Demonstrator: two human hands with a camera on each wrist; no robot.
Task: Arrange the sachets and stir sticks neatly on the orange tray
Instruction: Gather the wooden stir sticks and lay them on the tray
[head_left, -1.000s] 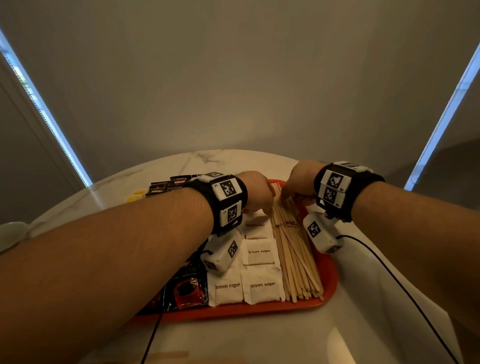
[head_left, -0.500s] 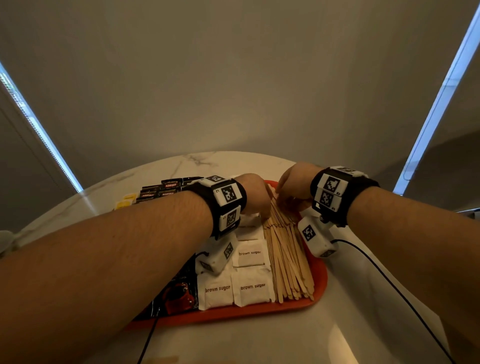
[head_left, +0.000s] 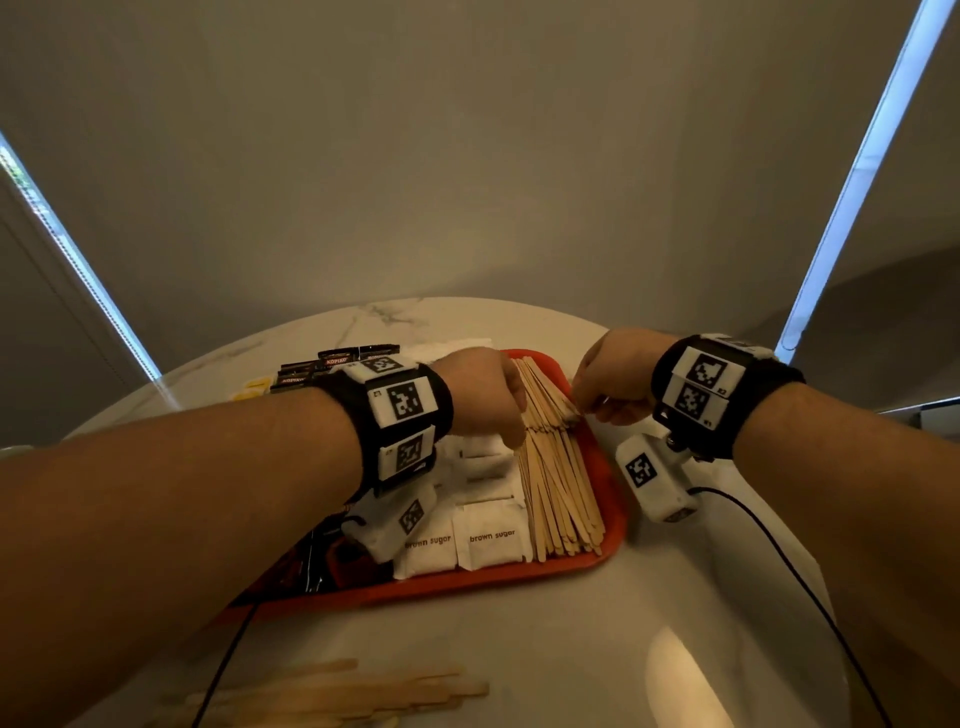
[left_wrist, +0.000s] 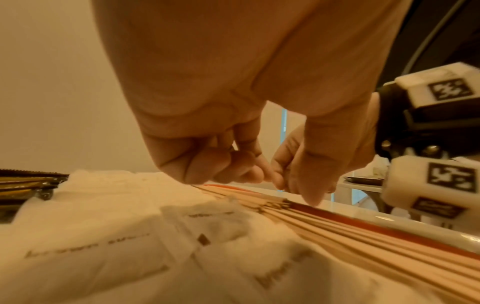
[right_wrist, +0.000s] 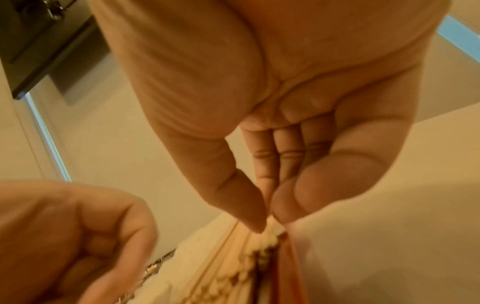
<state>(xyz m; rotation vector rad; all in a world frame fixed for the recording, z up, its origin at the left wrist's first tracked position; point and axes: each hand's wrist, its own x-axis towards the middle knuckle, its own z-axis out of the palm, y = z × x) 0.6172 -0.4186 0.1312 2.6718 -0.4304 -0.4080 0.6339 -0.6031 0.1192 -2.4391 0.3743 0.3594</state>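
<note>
A round white marble table (head_left: 519, 649) stands before plain grey blinds, with thin strips of daylight at either side. On it lies the orange tray (head_left: 613, 525), long side running away from the person. Wooden stir sticks (head_left: 558, 483) lie in a loose bundle along the tray's right edge, their near ends roughly level. Just left of them, white brown-sugar sachets (head_left: 491, 538) lie flat in rows, touching the sticks. Dark coffee sachets (head_left: 332, 566) fill the tray's left part, mostly hidden under the left forearm. More dark packets (head_left: 337, 361) and a small yellow packet (head_left: 254, 387) lie on the table beyond the tray's far left corner. A few loose stir sticks (head_left: 337, 691) lie on the table near the person, apart from the tray.

The left hand (head_left: 480, 397) hovers over the far half of the tray, fingers curled in at the left side of the bundle; whether it grips a stick I cannot tell. The right hand (head_left: 613, 376) is at the bundle's right side near the tray rim, thumb (right_wrist: 246, 209) and fingertips pressed together just above the stick ends; whether a stick is pinched I cannot tell. Both wrists wear black bands with white marker blocks.
</note>
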